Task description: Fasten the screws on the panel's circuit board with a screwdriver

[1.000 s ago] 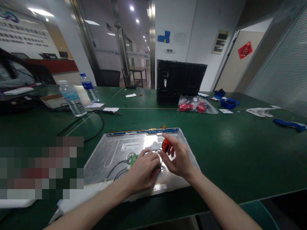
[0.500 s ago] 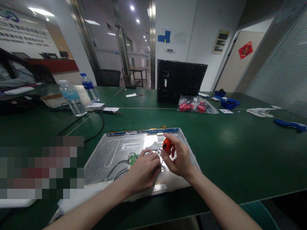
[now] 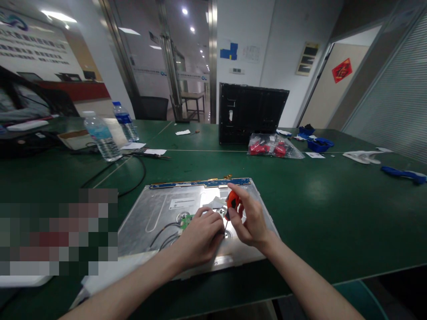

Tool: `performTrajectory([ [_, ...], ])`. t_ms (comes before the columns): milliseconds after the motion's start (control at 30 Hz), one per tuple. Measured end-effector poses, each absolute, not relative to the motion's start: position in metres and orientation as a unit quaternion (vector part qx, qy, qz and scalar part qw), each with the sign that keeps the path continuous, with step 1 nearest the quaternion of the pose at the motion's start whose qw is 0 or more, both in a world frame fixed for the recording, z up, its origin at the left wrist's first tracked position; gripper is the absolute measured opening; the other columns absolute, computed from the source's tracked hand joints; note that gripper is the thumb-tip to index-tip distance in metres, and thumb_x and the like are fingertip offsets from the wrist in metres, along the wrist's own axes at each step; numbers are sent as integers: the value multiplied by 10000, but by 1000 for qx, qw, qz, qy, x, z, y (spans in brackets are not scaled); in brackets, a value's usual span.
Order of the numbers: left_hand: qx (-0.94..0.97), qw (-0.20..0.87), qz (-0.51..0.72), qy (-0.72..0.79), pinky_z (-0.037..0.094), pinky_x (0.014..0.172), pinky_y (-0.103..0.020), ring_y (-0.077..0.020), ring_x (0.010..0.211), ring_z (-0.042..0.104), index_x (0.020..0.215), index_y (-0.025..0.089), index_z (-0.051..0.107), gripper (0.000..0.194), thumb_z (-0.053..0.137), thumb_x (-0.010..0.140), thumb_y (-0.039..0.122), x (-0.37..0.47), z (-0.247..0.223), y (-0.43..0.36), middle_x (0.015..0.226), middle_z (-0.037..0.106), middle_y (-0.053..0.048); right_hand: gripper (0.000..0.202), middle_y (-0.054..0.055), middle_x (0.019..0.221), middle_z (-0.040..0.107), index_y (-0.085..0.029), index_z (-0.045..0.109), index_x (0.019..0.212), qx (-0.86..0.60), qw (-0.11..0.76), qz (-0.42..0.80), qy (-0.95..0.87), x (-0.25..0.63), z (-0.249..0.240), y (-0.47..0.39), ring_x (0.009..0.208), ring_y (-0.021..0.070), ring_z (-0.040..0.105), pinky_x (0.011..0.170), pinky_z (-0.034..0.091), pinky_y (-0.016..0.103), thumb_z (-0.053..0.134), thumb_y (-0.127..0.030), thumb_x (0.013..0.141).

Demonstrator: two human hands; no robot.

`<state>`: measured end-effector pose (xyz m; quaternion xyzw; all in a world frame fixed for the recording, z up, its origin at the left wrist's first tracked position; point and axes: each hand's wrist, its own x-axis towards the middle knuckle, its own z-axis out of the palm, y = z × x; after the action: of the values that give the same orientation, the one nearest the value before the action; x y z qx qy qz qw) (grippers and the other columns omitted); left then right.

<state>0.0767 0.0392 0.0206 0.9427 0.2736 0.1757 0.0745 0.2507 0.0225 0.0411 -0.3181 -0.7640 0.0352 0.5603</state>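
A silver metal display panel (image 3: 156,204) lies on the green table, with a blue circuit strip (image 3: 196,183) along its far edge. My right hand (image 3: 250,218) grips a screwdriver (image 3: 232,200) by its orange-and-black handle. The shaft points down at the panel beside my left fingers; its tip is hidden. My left hand (image 3: 203,233) rests over the middle of the panel with its fingers curled, and whatever is under the fingertips cannot be seen. A small green circuit board (image 3: 186,221) shows partly beneath that hand, and black cables (image 3: 163,232) run near it.
Behind the panel stands a black flat casing (image 3: 253,111), with a clear bag (image 3: 275,146) of red parts before it. Two water bottles (image 3: 103,138) and a black cable (image 3: 144,173) are at left. Blue trays (image 3: 319,144) sit at far right. A blurred patch covers the lower left.
My right fingers have shifted slightly around the screwdriver handle, and the handle has tilted a little. My left hand and the panel stay where they were.
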Motion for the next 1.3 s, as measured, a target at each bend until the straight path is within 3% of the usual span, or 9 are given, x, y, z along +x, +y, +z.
performTrajectory([
  [533, 941, 83, 175, 276, 347, 972, -438, -221, 937, 588, 925, 196, 613, 167, 480, 848, 130, 76, 18, 40, 954, 672, -52, 407, -9, 780, 571, -225, 414, 1308, -337, 555, -18, -760, 250, 38, 27, 528, 95, 474, 456, 415, 204, 507, -226, 911],
  [833, 939, 80, 188, 277, 360, 964, -451, -219, 878, 597, 850, 187, 602, 137, 476, 840, 133, 76, 17, 40, 884, 670, -48, 482, 3, 832, 589, -283, 437, 1357, -341, 546, -6, -765, 252, 38, 28, 547, 91, 475, 468, 416, 189, 597, -265, 903],
  [1033, 940, 84, 174, 281, 354, 966, -442, -217, 894, 591, 884, 195, 608, 149, 488, 836, 121, 76, 20, 39, 900, 667, -43, 574, 9, 820, 584, -239, 335, 1428, -355, 551, 15, -755, 249, 35, 28, 546, 97, 512, 461, 438, 193, 573, -252, 906],
  [1300, 942, 73, 175, 276, 352, 964, -432, -216, 883, 584, 876, 193, 609, 148, 486, 846, 118, 76, 18, 40, 899, 660, -42, 465, 5, 848, 573, -228, 396, 1296, -350, 566, 17, -746, 248, 38, 26, 530, 82, 506, 425, 414, 176, 552, -187, 860],
])
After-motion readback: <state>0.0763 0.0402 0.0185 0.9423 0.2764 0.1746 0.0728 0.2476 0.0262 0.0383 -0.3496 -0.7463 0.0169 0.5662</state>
